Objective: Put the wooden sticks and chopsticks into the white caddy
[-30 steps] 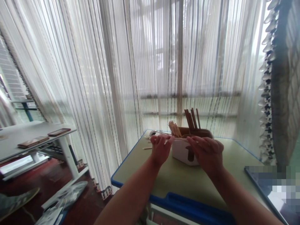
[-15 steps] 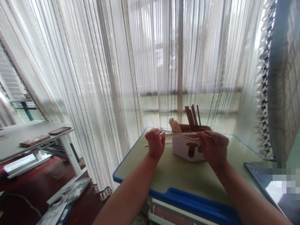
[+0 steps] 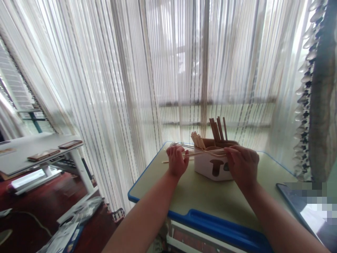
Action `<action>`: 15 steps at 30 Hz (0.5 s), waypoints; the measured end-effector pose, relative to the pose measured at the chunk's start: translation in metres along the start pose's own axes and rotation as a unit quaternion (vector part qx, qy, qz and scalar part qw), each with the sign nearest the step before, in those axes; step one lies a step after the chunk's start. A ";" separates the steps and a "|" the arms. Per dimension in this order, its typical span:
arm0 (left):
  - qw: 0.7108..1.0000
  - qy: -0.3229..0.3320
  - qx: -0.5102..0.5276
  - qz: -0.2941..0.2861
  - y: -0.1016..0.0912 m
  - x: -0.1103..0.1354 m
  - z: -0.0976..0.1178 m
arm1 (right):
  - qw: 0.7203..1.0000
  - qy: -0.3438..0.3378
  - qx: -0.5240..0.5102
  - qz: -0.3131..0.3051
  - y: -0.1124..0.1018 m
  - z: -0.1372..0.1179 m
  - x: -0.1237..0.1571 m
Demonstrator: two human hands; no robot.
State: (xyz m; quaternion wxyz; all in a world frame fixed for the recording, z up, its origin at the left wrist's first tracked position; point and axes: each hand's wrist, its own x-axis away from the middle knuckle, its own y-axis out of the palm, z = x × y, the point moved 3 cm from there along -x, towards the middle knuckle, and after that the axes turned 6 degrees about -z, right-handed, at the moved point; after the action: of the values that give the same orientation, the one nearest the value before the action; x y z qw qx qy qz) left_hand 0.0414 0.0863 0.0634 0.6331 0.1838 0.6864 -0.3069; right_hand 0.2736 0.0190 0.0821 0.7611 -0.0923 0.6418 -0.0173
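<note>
My left hand (image 3: 177,161) and my right hand (image 3: 242,164) are both closed on the ends of a few pale wooden chopsticks (image 3: 204,153), held level across the front of a white holder (image 3: 212,167) with a brown mushroom mark. The holder stands on a green table with a blue rim (image 3: 210,228). Upright in it are a bunch of light sticks (image 3: 198,140) and some dark brown chopsticks (image 3: 217,129). More loose sticks and a metal utensil (image 3: 177,144) lie on the table behind my left hand.
Sheer striped curtains (image 3: 147,70) hang close behind the table. A white desk (image 3: 31,154) with flat brown things stands at the left, clutter on the red floor below it. A dark tablet-like slab (image 3: 308,207) lies at the table's right edge, beside a patterned drape.
Both hands shifted slightly right and up with the chopsticks, which now lie level across the holder's front. The camera view drifted a little.
</note>
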 end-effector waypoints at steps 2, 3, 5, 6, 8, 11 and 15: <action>1.000 0.002 0.003 -0.007 0.001 0.001 0.000 | 1.000 0.006 -0.006 -0.002 0.000 0.001 0.000; 1.000 0.006 0.005 -0.011 0.001 0.002 0.000 | 1.000 0.009 -0.010 -0.002 0.000 0.001 0.000; 1.000 0.018 0.009 -0.021 0.002 0.003 0.001 | 1.000 0.017 -0.022 0.001 -0.001 0.002 -0.001; 0.999 0.026 0.014 -0.026 0.002 0.003 0.002 | 0.999 0.022 -0.029 0.003 -0.002 0.002 -0.001; 0.998 0.045 0.027 -0.038 0.002 0.003 0.004 | 0.998 0.044 -0.044 0.015 -0.003 0.004 -0.001; 0.994 0.071 0.046 -0.067 0.002 0.003 0.010 | 0.995 0.083 -0.055 0.024 -0.004 0.008 0.002; 0.988 0.101 0.058 -0.103 0.003 0.002 0.017 | 0.994 0.097 -0.059 0.006 -0.002 0.010 0.006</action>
State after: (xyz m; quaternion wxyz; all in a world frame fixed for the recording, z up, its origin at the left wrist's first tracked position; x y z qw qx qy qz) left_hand 0.0561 0.0769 0.0603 0.5137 0.1784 0.7431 -0.3900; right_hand 0.2848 0.0177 0.0778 0.6889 -0.1308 0.7128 0.0166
